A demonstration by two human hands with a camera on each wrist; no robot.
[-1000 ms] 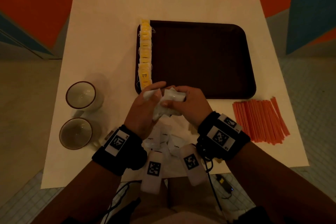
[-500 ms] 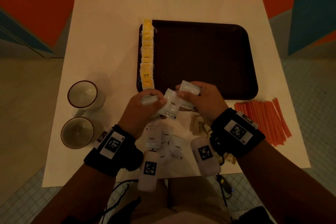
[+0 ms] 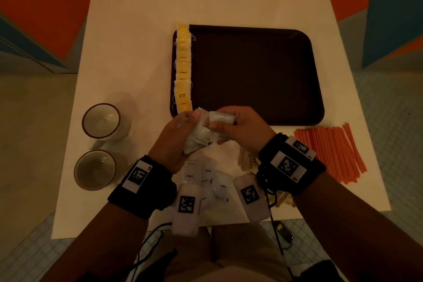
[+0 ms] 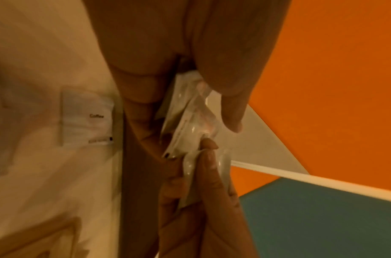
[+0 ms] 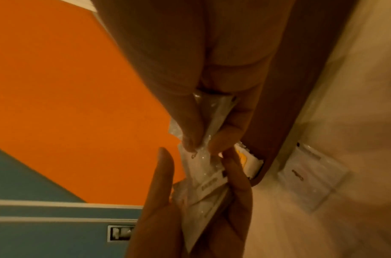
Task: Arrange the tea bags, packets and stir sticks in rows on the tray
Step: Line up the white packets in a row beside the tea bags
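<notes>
A dark brown tray (image 3: 256, 75) lies on the white table, with a row of yellow tea bags (image 3: 182, 68) along its left edge. Just in front of the tray's near left corner, my left hand (image 3: 176, 135) grips a small stack of white coffee packets (image 3: 199, 135). My right hand (image 3: 238, 128) pinches one white packet (image 3: 221, 118) against that stack. The wrist views show the same: left fingers (image 4: 141, 111) curled round the packets (image 4: 190, 122), right thumb and finger (image 5: 190, 125) pinching a packet (image 5: 214, 115). More coffee packets (image 3: 206, 178) lie on the table below my hands.
Orange stir sticks (image 3: 332, 151) lie in a bunch at the right, in front of the tray. Two cups (image 3: 101, 121) (image 3: 95, 169) stand at the left. Brown packets (image 3: 249, 160) lie partly hidden under my right wrist. The table's near edge is close to my forearms.
My hands drew apart half a second ago, the right holding one packet; now they have come together again at the stack near the tray's front left corner.
</notes>
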